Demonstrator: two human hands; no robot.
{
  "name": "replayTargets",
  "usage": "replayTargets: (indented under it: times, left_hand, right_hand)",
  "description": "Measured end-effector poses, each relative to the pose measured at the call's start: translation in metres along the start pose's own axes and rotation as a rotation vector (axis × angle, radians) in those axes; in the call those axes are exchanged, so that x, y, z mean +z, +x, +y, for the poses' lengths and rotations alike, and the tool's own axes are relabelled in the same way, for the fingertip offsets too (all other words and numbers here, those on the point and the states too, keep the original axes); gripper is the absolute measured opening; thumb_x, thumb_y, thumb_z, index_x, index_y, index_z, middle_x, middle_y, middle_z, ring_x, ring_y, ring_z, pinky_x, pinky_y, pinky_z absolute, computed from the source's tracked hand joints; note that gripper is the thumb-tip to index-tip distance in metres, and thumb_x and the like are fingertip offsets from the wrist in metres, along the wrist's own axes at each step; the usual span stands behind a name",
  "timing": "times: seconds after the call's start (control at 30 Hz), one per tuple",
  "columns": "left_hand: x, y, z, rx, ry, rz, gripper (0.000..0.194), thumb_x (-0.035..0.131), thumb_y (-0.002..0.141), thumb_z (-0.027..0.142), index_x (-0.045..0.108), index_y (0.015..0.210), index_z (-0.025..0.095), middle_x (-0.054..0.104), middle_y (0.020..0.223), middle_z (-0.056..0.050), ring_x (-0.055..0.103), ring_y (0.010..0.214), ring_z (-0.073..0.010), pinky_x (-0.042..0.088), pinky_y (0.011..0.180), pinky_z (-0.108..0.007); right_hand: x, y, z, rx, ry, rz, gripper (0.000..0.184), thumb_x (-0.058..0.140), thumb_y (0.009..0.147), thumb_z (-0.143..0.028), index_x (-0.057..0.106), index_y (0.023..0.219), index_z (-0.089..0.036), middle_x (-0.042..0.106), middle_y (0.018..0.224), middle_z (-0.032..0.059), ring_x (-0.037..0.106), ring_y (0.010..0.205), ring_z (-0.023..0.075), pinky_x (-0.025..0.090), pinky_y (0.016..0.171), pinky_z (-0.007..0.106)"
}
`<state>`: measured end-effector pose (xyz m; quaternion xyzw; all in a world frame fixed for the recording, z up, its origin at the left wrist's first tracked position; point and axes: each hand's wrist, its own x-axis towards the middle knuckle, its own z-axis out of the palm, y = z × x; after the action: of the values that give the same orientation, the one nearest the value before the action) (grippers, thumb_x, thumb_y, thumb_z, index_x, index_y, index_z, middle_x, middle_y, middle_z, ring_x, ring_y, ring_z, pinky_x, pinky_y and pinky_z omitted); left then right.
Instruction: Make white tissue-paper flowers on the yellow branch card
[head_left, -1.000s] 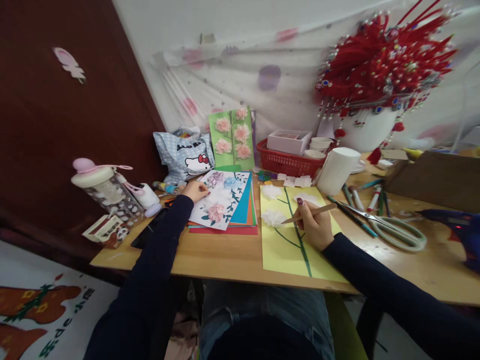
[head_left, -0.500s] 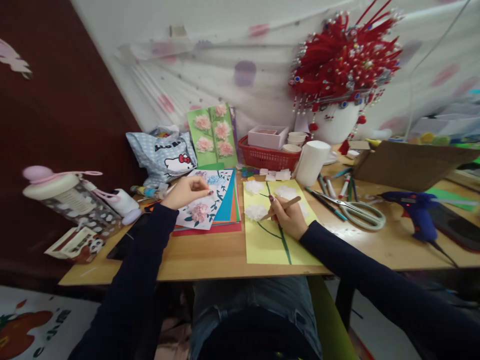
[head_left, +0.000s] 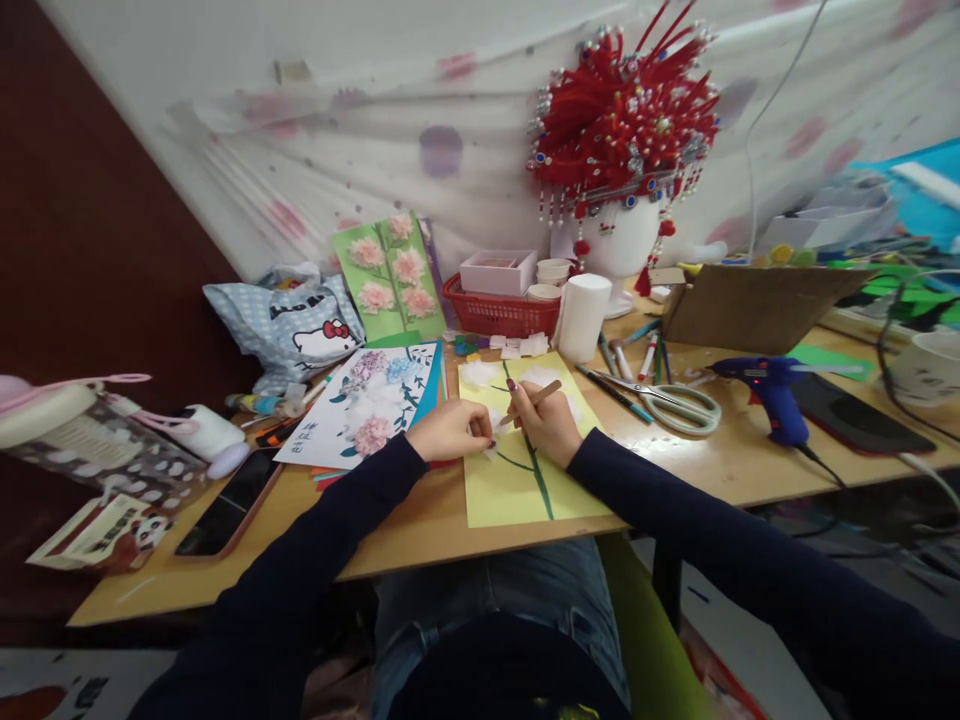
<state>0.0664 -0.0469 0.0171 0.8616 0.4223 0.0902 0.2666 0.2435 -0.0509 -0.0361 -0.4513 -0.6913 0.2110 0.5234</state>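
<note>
A yellow sheet with a drawn green stem and white tissue flowers lies at the table's front edge. My right hand rests on the sheet, closed round a thin wooden stick whose tip points left. My left hand sits at the sheet's left edge with its fingers pinched on a small white tissue piece, close to the stick's tip. To the left of my left hand lies a flower picture on a stack of coloured paper.
Scissors, pens, a blue glue gun and a white roll stand right of the sheet. A red basket, a green flower card and a red headdress line the back. A patterned bag, a bottle and a phone lie left.
My left hand left the flower picture and moved right to the yellow sheet, now pinching a white tissue piece beside the stick. The view swung right.
</note>
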Motion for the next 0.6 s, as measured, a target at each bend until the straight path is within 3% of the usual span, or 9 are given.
replayTargets:
  times: [0.1,0.2,0.43,0.53,0.6]
  left_hand:
    - [-0.001,0.003,-0.001,-0.022,0.068,0.05,0.003,0.062,0.072,0.015,0.065,0.073,0.015,0.069,0.072,-0.003,0.063,0.067,-0.0151,0.043,0.06,-0.023]
    - [0.0,0.003,-0.002,-0.025,0.083,0.069,0.004,0.06,0.073,0.017,0.064,0.073,0.015,0.069,0.071,-0.002,0.062,0.067,-0.0151,0.043,0.06,-0.023]
    - [0.005,0.007,-0.009,-0.053,0.08,0.106,0.009,0.058,0.075,0.019,0.065,0.078,0.016,0.066,0.07,-0.001,0.06,0.066,-0.0153,0.042,0.061,-0.024]
    - [0.004,0.004,-0.013,-0.062,0.055,0.122,0.015,0.058,0.077,0.021,0.064,0.089,0.016,0.065,0.074,-0.002,0.06,0.067,-0.0165,0.043,0.064,-0.026]
    - [0.004,-0.002,-0.017,-0.04,0.062,0.164,0.034,0.064,0.075,0.029,0.06,0.105,0.015,0.066,0.086,-0.005,0.062,0.079,-0.02,0.045,0.072,-0.029]
  right_hand:
    - [-0.003,-0.005,-0.003,-0.068,0.043,0.01,0.052,0.035,0.096,-0.052,0.051,0.059,-0.019,0.051,0.047,-0.0006,0.046,0.041,0.0091,0.037,0.046,0.023]
    - [-0.002,-0.009,-0.006,-0.12,0.068,-0.077,0.052,0.034,0.096,-0.05,0.051,0.059,-0.019,0.05,0.047,-0.001,0.046,0.041,0.009,0.037,0.046,0.023]
    - [0.004,-0.007,-0.002,-0.112,-0.003,-0.18,0.049,0.033,0.096,-0.052,0.048,0.063,-0.019,0.05,0.048,-0.0015,0.046,0.042,0.009,0.036,0.046,0.022]
    - [0.004,-0.007,0.0,-0.132,-0.074,-0.192,0.048,0.033,0.096,-0.051,0.047,0.062,-0.02,0.052,0.05,-0.0008,0.046,0.044,0.0096,0.035,0.047,0.023]
    - [0.004,-0.007,0.0,-0.146,-0.114,-0.212,0.047,0.033,0.097,-0.049,0.047,0.063,-0.02,0.053,0.051,-0.0005,0.047,0.045,0.0099,0.035,0.048,0.023]
